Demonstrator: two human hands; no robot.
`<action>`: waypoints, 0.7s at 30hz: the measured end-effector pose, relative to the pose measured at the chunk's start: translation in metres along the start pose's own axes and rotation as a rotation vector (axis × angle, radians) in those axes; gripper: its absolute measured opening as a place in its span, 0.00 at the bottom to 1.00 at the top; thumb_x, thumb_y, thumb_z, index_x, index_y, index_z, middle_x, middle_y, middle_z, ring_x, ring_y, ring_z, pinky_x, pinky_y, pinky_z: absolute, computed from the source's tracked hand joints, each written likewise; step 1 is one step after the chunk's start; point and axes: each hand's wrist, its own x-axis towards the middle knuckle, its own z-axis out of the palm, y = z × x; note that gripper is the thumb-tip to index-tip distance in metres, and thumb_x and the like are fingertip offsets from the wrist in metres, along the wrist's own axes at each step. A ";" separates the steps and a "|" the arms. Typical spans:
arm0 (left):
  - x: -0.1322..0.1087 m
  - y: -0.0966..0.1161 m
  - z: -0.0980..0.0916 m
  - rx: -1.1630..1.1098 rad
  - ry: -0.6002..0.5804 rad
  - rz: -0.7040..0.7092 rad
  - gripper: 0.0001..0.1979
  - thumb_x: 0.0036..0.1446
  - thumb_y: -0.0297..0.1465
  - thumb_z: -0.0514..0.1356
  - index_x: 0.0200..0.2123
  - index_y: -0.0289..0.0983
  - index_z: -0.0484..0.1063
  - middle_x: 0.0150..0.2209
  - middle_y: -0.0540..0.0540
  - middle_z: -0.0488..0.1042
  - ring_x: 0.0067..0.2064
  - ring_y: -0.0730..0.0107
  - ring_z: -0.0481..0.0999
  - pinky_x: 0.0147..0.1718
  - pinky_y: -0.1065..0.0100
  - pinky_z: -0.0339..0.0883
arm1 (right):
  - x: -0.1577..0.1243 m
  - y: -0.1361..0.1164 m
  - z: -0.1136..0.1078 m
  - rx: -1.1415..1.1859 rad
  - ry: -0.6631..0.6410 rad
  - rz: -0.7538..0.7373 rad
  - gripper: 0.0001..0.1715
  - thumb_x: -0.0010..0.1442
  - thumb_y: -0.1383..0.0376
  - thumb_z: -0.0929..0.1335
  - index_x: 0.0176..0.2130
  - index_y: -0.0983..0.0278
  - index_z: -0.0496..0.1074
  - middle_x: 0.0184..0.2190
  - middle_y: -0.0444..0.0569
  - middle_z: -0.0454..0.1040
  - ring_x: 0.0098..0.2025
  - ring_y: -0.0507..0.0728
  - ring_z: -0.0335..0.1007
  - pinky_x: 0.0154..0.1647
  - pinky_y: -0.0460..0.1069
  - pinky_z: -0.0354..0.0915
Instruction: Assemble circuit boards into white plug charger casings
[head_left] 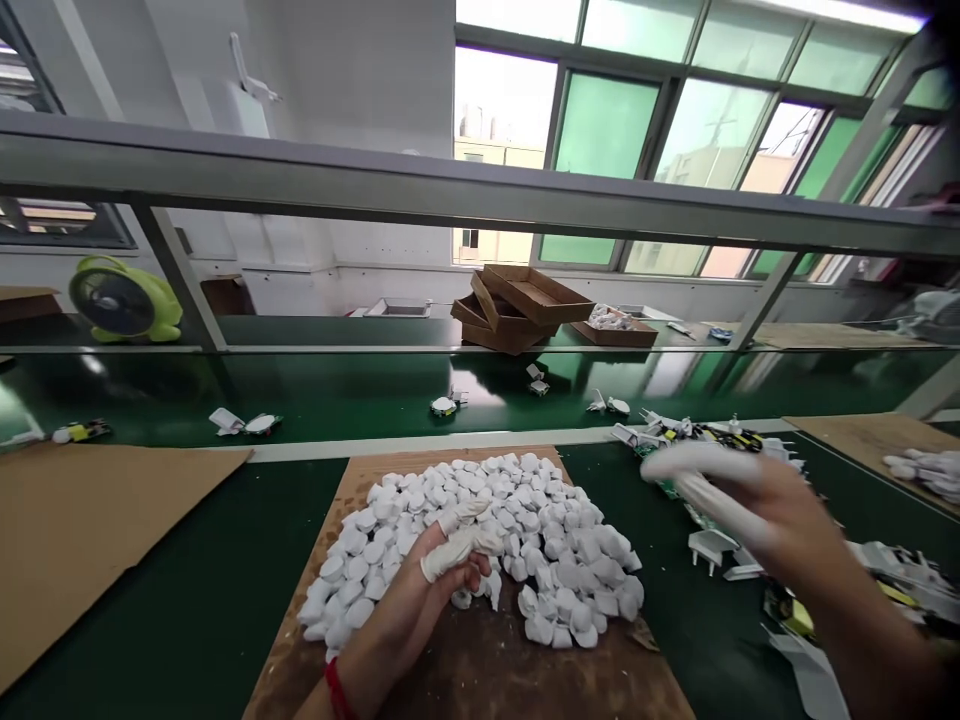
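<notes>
The left hand (409,600) sits low in a heap of white rounded plastic caps (555,560), its fingers drawn together and curled. Whether a cap is pinched among them can't be told from here. Working close to the heap's lower left edge like this, with white finger cots (457,545) on the fingertips, is a sound way to handle the caps without spilling them. The heap lies in the middle of a brown cardboard sheet (487,680), with a red cord (337,690) at the left wrist below it.

The right hand (757,510) is blurred — fingers straight and slightly apart, apparently empty — just above a jumbled pile of circuit boards with white plastic housings (697,435) on the green conveyor belt (187,510). Small white-and-circuit assemblies (442,405) sit spaced along the belt's far side, and stacked wooden trays (517,305) lie beyond a metal rail (450,190).
</notes>
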 end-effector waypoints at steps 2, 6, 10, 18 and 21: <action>0.000 -0.002 -0.001 0.022 -0.008 -0.010 0.24 0.46 0.33 0.66 0.48 0.34 0.70 0.30 0.45 0.72 0.33 0.66 0.69 0.32 0.66 0.62 | 0.018 0.026 0.010 -0.255 -0.230 0.133 0.16 0.63 0.63 0.63 0.49 0.62 0.72 0.43 0.54 0.77 0.46 0.62 0.73 0.42 0.52 0.68; -0.001 -0.006 -0.004 0.077 -0.045 -0.036 0.21 0.50 0.33 0.64 0.47 0.34 0.69 0.31 0.44 0.73 0.35 0.64 0.69 0.35 0.64 0.62 | 0.026 0.077 0.042 -0.521 -0.488 0.309 0.12 0.59 0.67 0.68 0.43 0.70 0.74 0.37 0.57 0.77 0.42 0.64 0.74 0.39 0.54 0.68; -0.002 -0.006 -0.005 0.087 -0.006 -0.069 0.20 0.48 0.33 0.66 0.45 0.35 0.69 0.32 0.45 0.74 0.34 0.65 0.68 0.37 0.63 0.62 | 0.015 0.102 0.064 -0.625 -0.581 0.372 0.10 0.63 0.63 0.67 0.42 0.68 0.71 0.42 0.51 0.74 0.45 0.59 0.71 0.46 0.58 0.68; 0.008 -0.013 -0.012 0.046 -0.055 0.042 0.32 0.45 0.36 0.69 0.55 0.37 0.68 0.31 0.45 0.76 0.31 0.66 0.72 0.29 0.69 0.64 | 0.026 0.096 0.072 -0.474 -0.638 0.280 0.13 0.65 0.62 0.67 0.46 0.66 0.70 0.46 0.52 0.72 0.45 0.59 0.71 0.46 0.58 0.69; 0.016 -0.019 -0.022 -0.039 -0.088 0.015 0.35 0.40 0.29 0.72 0.55 0.39 0.68 0.25 0.47 0.75 0.28 0.65 0.73 0.23 0.70 0.65 | 0.023 0.079 0.072 -0.338 -0.650 0.167 0.13 0.64 0.61 0.67 0.45 0.67 0.71 0.45 0.51 0.72 0.45 0.59 0.71 0.46 0.58 0.69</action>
